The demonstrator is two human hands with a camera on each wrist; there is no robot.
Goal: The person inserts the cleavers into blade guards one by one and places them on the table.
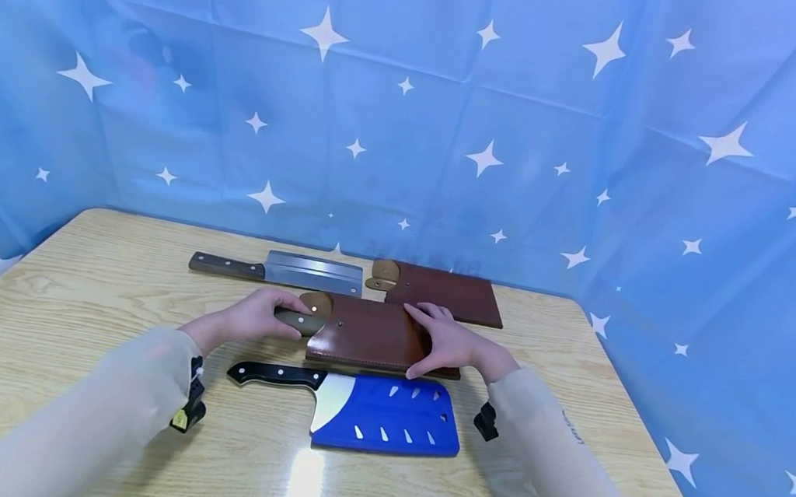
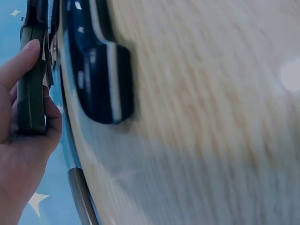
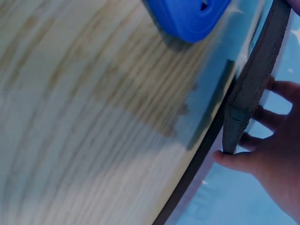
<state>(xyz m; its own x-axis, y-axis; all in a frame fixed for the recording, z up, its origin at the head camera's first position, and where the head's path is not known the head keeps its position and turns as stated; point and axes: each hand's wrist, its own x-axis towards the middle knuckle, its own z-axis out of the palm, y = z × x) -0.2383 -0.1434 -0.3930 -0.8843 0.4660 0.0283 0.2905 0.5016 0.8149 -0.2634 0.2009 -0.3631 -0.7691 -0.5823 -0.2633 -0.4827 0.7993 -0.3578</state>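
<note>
In the head view, a glossy brown leather knife sheath [image 1: 370, 336] lies across the middle, held between both hands. My left hand [image 1: 255, 319] grips the dark wooden handle [image 1: 301, 321] of the cleaver that sticks out of the sheath's left end; its blade is hidden inside. Around the sheath's right end, my right hand [image 1: 457, 343] holds with thumb on the near edge and fingers over the far edge. The left wrist view shows thumb and fingers round the cleaver handle [image 2: 32, 89]. In the right wrist view the sheath's edge [image 3: 251, 79] sits between thumb and fingers.
Nearest me lies a black-handled cleaver [image 1: 276, 375] with a blue blade cover [image 1: 391, 427]. Behind the held sheath are a bare cleaver [image 1: 315, 272] at left and another brown sheath [image 1: 447, 291] at right. A blue star-patterned curtain [image 1: 409, 109] stands behind the wooden table [image 1: 70, 316].
</note>
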